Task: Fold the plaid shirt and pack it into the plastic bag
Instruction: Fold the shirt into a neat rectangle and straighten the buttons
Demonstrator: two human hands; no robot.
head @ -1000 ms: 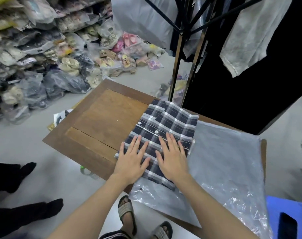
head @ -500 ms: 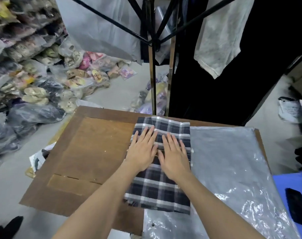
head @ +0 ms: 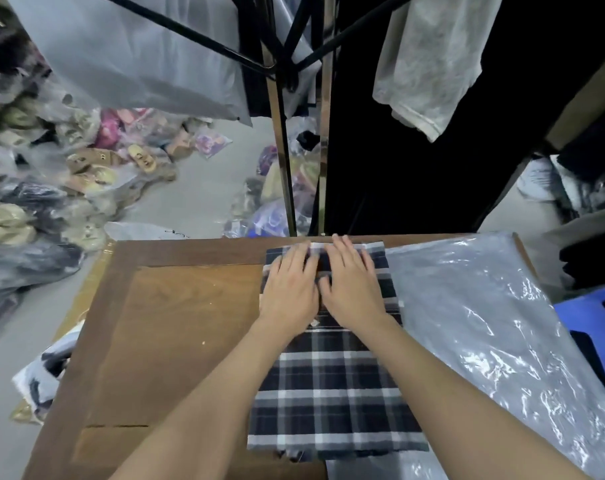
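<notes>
Spreading across the frame's lower half, the wooden table [head: 176,327] carries the plastic bag [head: 484,327] at 3 o'clock, just beside the folded plaid shirt [head: 332,396] at centre. Left hand [head: 290,292] and right hand [head: 353,289] press flat on the shirt's 12 o'clock end, fingers extended, holding nothing.

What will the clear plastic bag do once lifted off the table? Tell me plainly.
The plastic bag will probably sag and crumple: it lies as a thin, wrinkled film. Its glossy highlights suggest a slick surface that may slip in the fingers. It looks light and may shift across the wooden table when the plaid shirt is pushed in.
</notes>
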